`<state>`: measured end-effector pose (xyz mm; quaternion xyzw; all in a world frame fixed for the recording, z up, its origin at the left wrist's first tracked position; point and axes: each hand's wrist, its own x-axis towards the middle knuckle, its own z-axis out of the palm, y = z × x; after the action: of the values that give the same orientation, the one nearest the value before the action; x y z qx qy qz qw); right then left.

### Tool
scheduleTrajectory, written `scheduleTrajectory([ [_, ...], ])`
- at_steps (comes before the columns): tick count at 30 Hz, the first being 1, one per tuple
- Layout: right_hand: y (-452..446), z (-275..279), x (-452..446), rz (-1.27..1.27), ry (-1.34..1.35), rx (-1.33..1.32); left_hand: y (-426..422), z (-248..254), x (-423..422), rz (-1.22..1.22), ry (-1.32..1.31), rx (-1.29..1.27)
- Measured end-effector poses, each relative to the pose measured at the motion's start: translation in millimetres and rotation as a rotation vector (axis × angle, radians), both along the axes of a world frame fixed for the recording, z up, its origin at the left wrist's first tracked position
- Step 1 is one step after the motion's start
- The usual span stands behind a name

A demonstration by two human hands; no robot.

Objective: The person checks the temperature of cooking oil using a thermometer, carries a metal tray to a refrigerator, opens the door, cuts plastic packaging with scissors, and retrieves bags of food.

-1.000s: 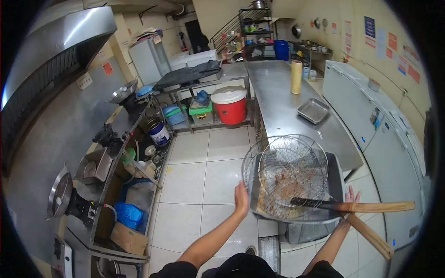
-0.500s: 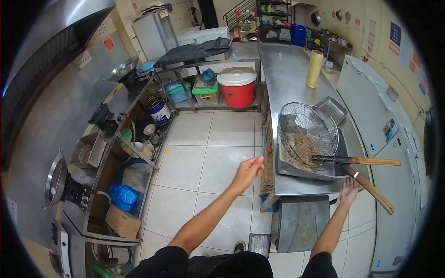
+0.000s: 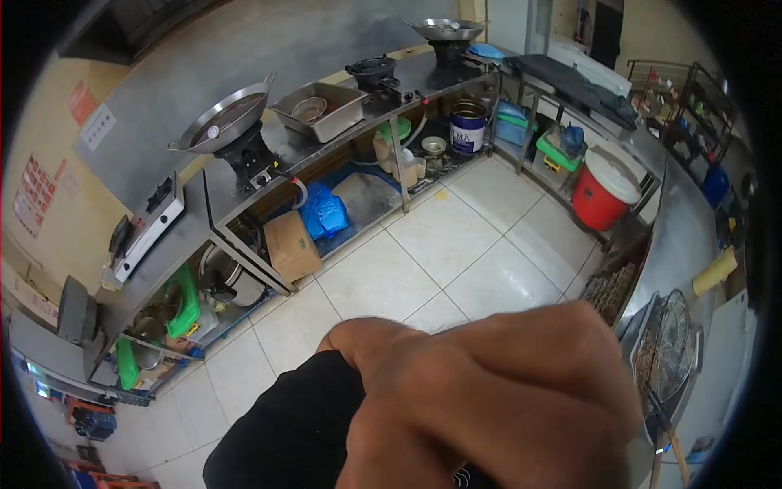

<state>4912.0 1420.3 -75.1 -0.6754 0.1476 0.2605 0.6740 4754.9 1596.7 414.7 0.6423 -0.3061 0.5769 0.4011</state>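
My left hand (image 3: 505,399) looms very close to the camera, large and blurred, its fingers bent and pressed together. Whatever it holds, if anything, is hidden. The bare arm behind it runs out of a black sleeve (image 3: 285,416). To the right of this hand, on the steel table, a wire strainer basket (image 3: 674,350) rests in a metal pan with brown bits in it. Wooden handles (image 3: 669,440) stick out towards the bottom right. My right hand is outside the picture.
Along the left counter stand a wok (image 3: 232,114) on a burner, a steel tray (image 3: 326,110) and a white gas stove (image 3: 151,224). Beneath are a cardboard box (image 3: 292,248) and a blue plastic bag (image 3: 324,210). A red bucket (image 3: 599,200) stands on the far shelf.
The view has swung left, so the strainer basket now sits at the right edge. My left hand has come up close to the camera. My right hand has left the view.
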Motion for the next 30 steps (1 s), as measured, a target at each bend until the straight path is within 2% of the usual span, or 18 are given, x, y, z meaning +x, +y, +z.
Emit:
scheduleTrajectory([
  [1,26.0,-15.6,-7.8,0.097,-0.079,0.099,6.2,-2.2,-15.8,0.011,-0.015,0.000],
  [2,46.5,-1.5,-6.4,0.099,-0.107,0.107,13.4,7.6,-33.1,0.021,-0.034,0.004],
  [7,139.7,11.9,-14.1,0.489,-0.386,0.105,60.9,8.6,-136.8,0.095,-0.070,-0.036],
  [8,155.6,32.1,-27.7,0.435,-0.344,0.074,68.0,5.2,-162.9,0.142,-0.073,-0.097],
  [10,174.1,36.6,-53.3,0.445,-0.362,0.024,54.2,-13.3,-201.9,0.461,-0.096,-0.596],
  [12,191.3,6.9,-61.8,0.462,-0.327,-0.061,151.7,-22.7,-249.3,0.060,0.138,0.088],
  [14,203.2,-7.1,-85.9,0.521,-0.261,-0.135,173.3,-57.9,-269.4,0.353,0.183,-0.300],
  [15,209.2,-11.7,-99.4,0.579,-0.189,-0.207,192.5,-77.1,-285.6,0.338,0.311,-0.393],
  [16,216.6,-15.9,-109.6,0.642,-0.236,-0.299,213.6,-98.0,-302.5,0.324,0.441,-0.483],
  [17,227.2,-18.6,-120.3,0.644,-0.228,-0.296,228.3,-120.8,-315.3,0.224,0.441,-0.677],
  [18,241.7,-14.6,-130.1,0.748,-0.366,-0.355,241.9,-141.9,-325.9,0.121,0.434,-0.869],
  [20,280.0,-5.5,-144.5,0.859,-0.540,-0.384,271.1,-176.8,-340.9,0.197,0.386,-0.948],
  [22,335.2,-19.8,-133.8,0.967,-0.496,-0.383,301.5,-200.5,-353.1,0.349,0.331,-1.035],
  [24,404.9,-10.9,-129.0,1.075,-0.755,-0.312,337.0,-227.0,-370.6,0.371,0.362,-1.094],
  [26,487.3,12.1,-135.2,1.039,-0.660,-0.277,373.1,-250.5,-393.1,0.434,0.449,-1.191],
  [27,529.5,25.5,-134.3,1.109,-0.711,-0.191,390.6,-261.5,-403.5,0.444,0.449,-1.198],
  [28,577.5,12.8,-125.5,1.140,-0.748,-0.069,408.2,-272.9,-412.9,0.548,0.542,-1.267],
  [30,663.5,83.7,-156.8,1.260,-0.613,0.140,445.8,-307.5,-437.0,0.653,0.664,-1.417],
])
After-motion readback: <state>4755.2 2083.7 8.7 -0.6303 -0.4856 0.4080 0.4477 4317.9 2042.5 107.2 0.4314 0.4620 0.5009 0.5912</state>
